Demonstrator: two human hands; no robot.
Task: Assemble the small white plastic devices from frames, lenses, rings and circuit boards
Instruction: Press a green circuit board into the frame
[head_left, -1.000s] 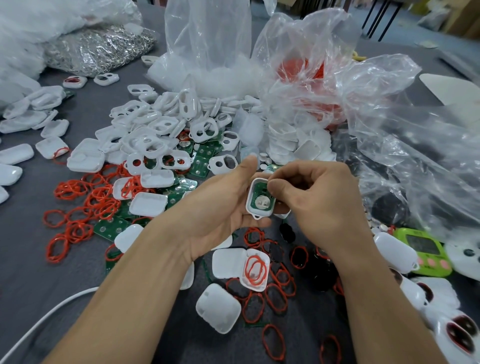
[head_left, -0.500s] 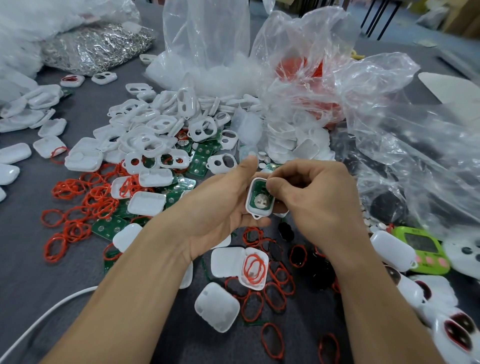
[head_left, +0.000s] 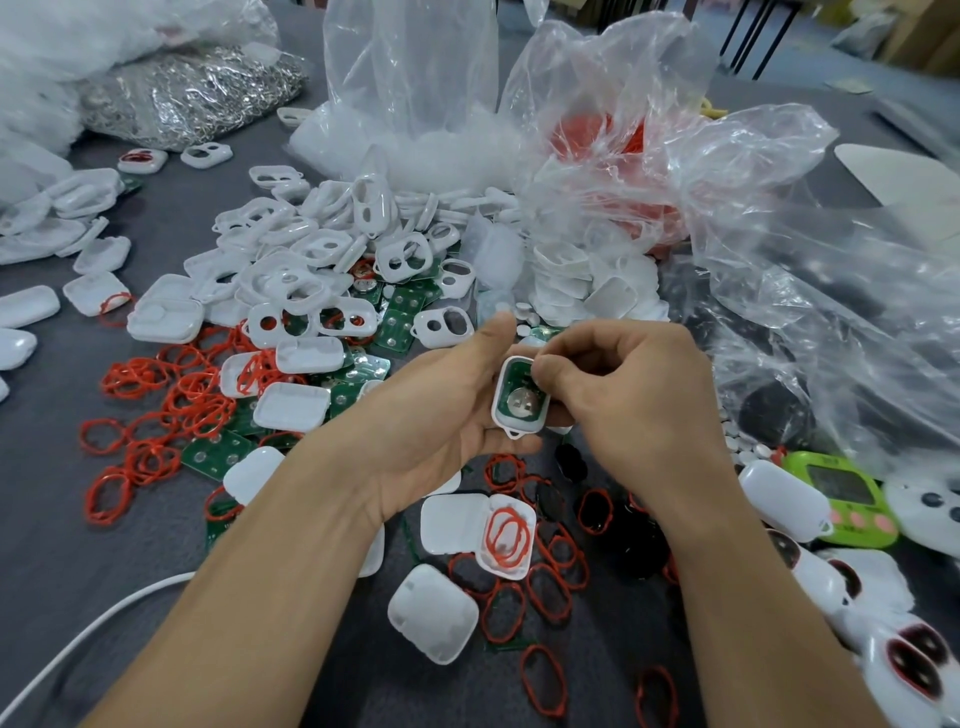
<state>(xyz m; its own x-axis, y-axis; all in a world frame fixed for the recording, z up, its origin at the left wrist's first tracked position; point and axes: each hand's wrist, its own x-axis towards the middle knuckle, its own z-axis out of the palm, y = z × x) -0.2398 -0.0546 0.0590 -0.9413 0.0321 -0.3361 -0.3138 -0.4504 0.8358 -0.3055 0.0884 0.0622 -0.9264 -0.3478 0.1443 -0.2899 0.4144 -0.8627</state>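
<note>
A grey bench (head_left: 62, 530) carried clear plastic bags (head_left: 649, 171) at the far side and heaps of white frames (head_left: 291, 270) and red rings (head_left: 156, 415) to the left. Near its middle, the left hand (head_left: 441, 410) cupped a white shell (head_left: 519, 397) holding a green circuit board (head_left: 511, 384), its fingers closed around it. The right hand (head_left: 628, 395) had its fingers pinched together on the board's upper edge.

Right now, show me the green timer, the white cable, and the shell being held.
green timer (head_left: 841, 496), head view, grey screen.
white cable (head_left: 93, 629), head view, mid-length.
shell (head_left: 519, 402), head view, round metal disc inside.
</note>
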